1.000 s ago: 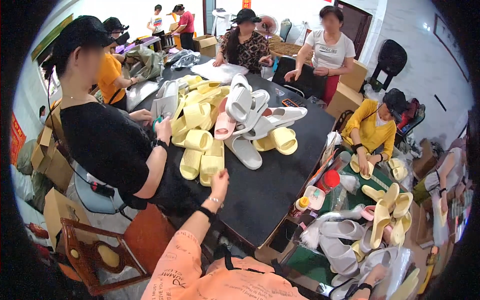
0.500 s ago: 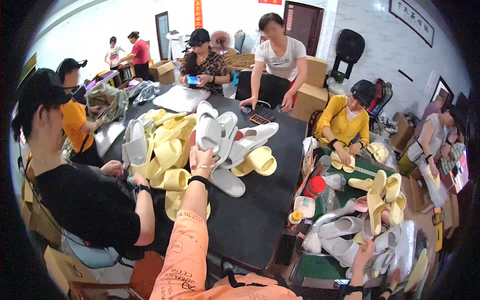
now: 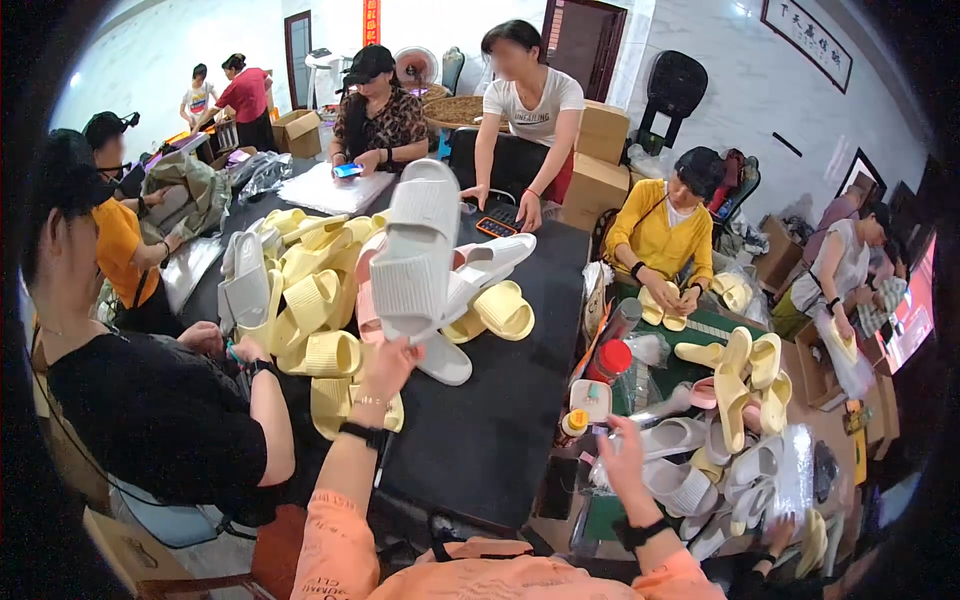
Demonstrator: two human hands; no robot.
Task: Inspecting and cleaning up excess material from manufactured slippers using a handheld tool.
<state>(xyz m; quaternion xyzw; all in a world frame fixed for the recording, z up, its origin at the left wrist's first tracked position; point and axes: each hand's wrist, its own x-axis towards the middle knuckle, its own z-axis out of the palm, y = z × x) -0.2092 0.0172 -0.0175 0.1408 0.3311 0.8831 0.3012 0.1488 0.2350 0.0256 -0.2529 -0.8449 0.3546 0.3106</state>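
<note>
My left hand (image 3: 388, 368) is closed on the lower end of a pair of light grey slippers (image 3: 412, 250), which it holds tilted up above the black table. Beneath and behind them lies a heap of yellow slippers (image 3: 310, 300), with grey and pink ones mixed in. My right hand (image 3: 625, 460) is raised with its fingers apart and nothing in it. It is nearest to the grey slippers (image 3: 682, 487) piled on the green-topped table and to a small bottle with a yellow cap (image 3: 573, 426).
On the right table are a red-lidded jar (image 3: 610, 361), a white dish (image 3: 591, 398) and more yellow slippers (image 3: 735, 385). A person in black (image 3: 170, 420) sits close on my left. Across the table, another person leans beside a calculator (image 3: 496, 227). Cardboard boxes (image 3: 598, 165) stand behind.
My left hand has lifted the grey slippers up from the heap. The right hand has left the grey slipper pile and moved left and upward. The whole view has shifted slightly.
</note>
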